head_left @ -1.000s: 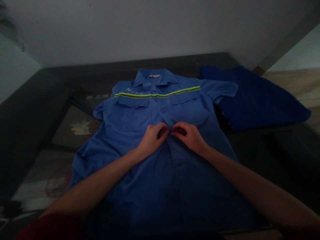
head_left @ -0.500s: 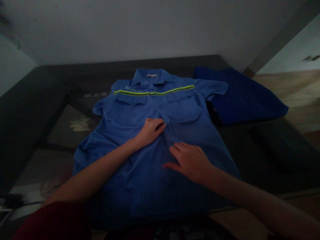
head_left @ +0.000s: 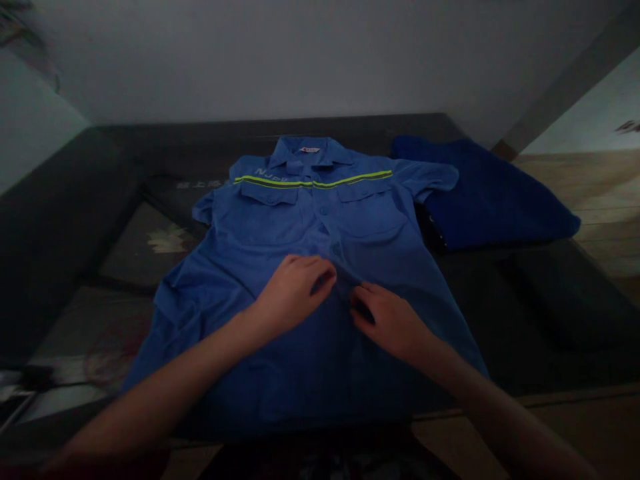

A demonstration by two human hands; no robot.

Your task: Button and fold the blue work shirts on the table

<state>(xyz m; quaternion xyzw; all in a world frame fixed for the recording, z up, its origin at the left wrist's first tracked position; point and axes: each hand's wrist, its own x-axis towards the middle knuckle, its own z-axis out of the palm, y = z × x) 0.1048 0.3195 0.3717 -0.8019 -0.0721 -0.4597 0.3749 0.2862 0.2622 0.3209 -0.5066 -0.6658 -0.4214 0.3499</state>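
A blue short-sleeved work shirt (head_left: 270, 223) lies front up, collar away from me, with a yellow-green stripe across the chest and two flap pockets. Along its front placket, a button shows near the chest and another lower down. My left hand (head_left: 300, 290) is closed in a pinch at the placket, just below the lower button. To its right, my right hand (head_left: 387, 319) is also pinched, fingertips on the placket's other side. A small gap separates the two hands. The cloth right at the fingertips is dark and partly covered by them.
A darker blue folded garment (head_left: 493, 193) lies at the right, partly under the shirt's sleeve. The dark table (head_left: 530, 347) has a wall behind it. On the left are a pale patch (head_left: 167, 240) and a dark cable-like item (head_left: 37, 379) near the edge.
My left hand has moved down the placket, away from the lower button. My right hand has shifted slightly right, and its outstretched thumb has closed in toward the fingers.
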